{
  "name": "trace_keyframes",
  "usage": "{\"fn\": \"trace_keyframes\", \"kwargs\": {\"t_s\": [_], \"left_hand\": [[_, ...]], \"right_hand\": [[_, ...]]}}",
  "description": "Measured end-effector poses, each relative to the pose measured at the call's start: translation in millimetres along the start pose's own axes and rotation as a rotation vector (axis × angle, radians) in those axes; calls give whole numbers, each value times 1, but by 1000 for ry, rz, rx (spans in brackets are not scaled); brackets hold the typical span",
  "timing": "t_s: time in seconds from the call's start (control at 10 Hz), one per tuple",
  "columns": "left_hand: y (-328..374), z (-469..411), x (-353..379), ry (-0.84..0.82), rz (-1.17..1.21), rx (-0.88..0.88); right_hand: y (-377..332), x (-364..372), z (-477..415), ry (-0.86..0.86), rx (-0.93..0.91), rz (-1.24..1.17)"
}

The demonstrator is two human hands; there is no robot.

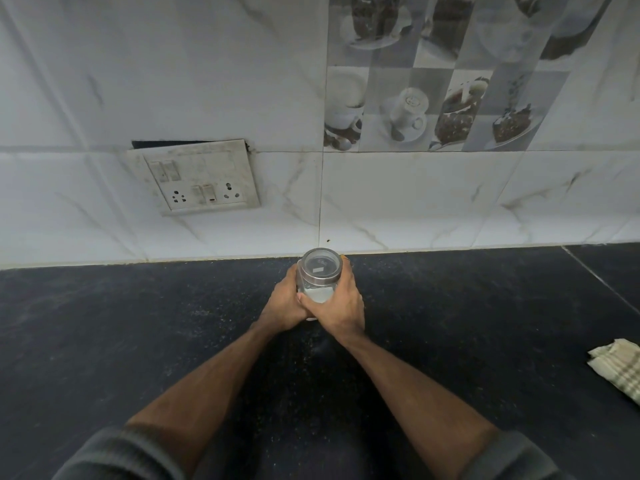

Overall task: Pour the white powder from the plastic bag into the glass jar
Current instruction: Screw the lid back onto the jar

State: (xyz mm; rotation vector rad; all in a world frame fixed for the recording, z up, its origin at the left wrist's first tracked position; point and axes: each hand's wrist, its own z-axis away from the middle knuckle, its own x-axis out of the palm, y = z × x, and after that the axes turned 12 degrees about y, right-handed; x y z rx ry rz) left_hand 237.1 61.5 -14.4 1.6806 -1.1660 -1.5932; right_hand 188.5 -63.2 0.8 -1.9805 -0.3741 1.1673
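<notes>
Your left hand (284, 303) and right hand (343, 306) both grip the upright glass jar (318, 271), metal-rimmed lid (320, 263) on, white powder (320, 295) inside, near the speckled black table (138, 323) back edge.

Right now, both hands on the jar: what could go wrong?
1. The lid is on the glass jar; anything poured now would likely spill onto the counter.
2. Both the left hand and right hand grip the jar, leaving none free for the bag, which is not in view.

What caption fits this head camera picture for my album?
The left hand and right hand grip a lidded glass jar of white powder over a dark counter.
</notes>
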Motion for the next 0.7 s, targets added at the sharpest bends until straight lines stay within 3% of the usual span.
{"fn": "trace_keyframes", "kwargs": {"t_s": [0.3,0.5,0.7], "left_hand": [[8,6,-7,-31,-58,-23],[22,23,-19,49,-184,86],[73,27,-36,195,-449,428]], "right_hand": [[-2,-4,2,-35,15,19],[-12,-28,0,-69,-57,112],[-28,-65,-13,37,-245,97]]}}
